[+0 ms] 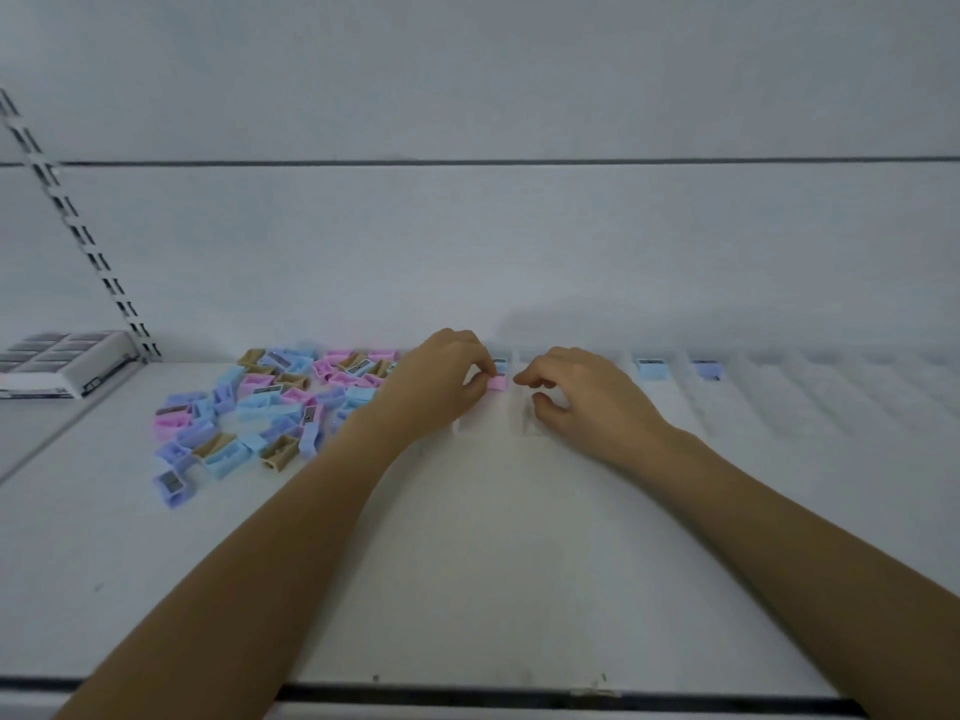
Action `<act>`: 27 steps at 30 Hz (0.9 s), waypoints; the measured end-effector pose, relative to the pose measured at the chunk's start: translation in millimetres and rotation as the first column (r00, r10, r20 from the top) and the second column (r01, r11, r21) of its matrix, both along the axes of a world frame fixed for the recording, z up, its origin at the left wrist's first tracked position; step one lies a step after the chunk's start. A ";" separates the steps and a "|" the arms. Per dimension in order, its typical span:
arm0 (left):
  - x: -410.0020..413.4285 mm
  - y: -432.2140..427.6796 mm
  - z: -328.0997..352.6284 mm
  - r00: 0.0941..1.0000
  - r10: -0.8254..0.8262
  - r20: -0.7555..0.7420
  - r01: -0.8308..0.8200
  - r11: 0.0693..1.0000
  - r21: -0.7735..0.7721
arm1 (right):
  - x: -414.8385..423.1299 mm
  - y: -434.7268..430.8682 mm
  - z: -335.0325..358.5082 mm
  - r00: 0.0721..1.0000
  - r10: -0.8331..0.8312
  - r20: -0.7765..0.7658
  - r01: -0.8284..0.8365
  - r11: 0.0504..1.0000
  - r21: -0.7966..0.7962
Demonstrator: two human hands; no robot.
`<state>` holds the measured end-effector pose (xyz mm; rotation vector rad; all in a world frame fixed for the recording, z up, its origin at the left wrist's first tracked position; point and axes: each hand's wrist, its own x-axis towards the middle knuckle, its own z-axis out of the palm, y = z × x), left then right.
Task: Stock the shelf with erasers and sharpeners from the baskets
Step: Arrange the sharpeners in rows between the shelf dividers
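Head camera: fingers point(479, 367) of our left hand point(441, 389) pinched one pink sharpener point(497, 383); those of our right hand point(587, 402) curled loosely, empty. One blue sharpener point(650, 368) and one purple sharpener point(707, 369) stood rightward, labels blurred.

A heap of sharpeners point(270, 402) lies on the shelf point(467, 537) toward its left edge — a box point(57, 363) farther left, past the upright.

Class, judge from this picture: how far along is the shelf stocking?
Done: a blue sharpener and a purple sharpener sit at the back of the divider lanes. In hand: the left hand pinches a pink sharpener. To do: the loose pile beside them.
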<state>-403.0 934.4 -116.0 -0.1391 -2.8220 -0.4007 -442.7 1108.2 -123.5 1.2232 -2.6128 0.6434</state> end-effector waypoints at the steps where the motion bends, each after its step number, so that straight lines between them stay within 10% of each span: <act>1: 0.9 -0.8 -0.2 1.000 0.004 -0.003 -0.004 1.000 -0.006 | 0.1 0.2 -0.6 1.000 0.001 -0.004 -0.001 1.000 0.002; 27: 9.8 -6.2 17.5 0.993 0.005 -0.117 -0.007 1.000 -0.010 | 3.7 3.0 6.2 0.991 0.037 -0.129 -0.037 0.999 -0.004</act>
